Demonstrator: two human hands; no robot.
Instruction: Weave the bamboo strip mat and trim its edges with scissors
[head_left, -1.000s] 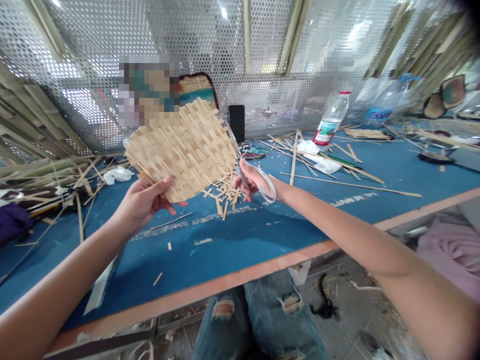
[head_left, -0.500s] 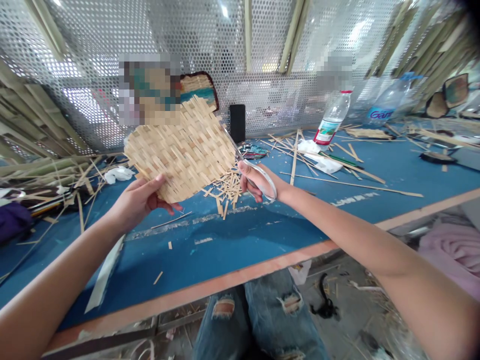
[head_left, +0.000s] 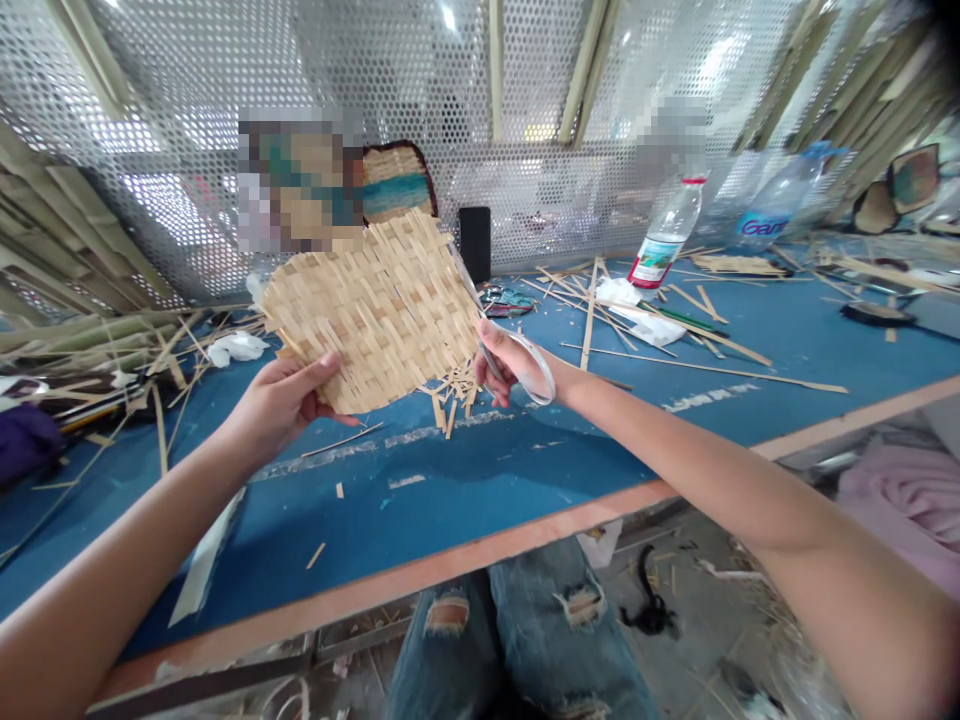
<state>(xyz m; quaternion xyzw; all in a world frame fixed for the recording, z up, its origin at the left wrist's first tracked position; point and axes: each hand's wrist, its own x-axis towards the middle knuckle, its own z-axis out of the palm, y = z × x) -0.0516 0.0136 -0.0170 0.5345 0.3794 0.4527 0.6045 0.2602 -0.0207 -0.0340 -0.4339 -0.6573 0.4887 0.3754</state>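
Note:
My left hand (head_left: 304, 390) pinches the lower left edge of a woven bamboo mat (head_left: 375, 315), thumb on top and fingers beneath. The mat is pale, rounded at the corners and tilted up above the table. In my right hand (head_left: 506, 362) is a pair of scissors (head_left: 538, 372), its light handle loop round the hand. The blades run up along the mat's right edge; whether they are parted is hard to see. Short bamboo offcuts (head_left: 450, 412) lie in a heap below the mat, partly hidden by it.
A black phone (head_left: 475, 245) leans upright against the perforated metal wall (head_left: 525, 200). Long bamboo strips (head_left: 705, 368), white tissue (head_left: 645, 318) and a water bottle (head_left: 667, 235) occupy the right of the blue table (head_left: 480, 480). Another tissue (head_left: 236, 347) and bamboo poles lie left.
The mat has shifted slightly right and down, covering more of the offcut heap. My left hand has moved a little with it. My right hand and the scissors stay almost in place.

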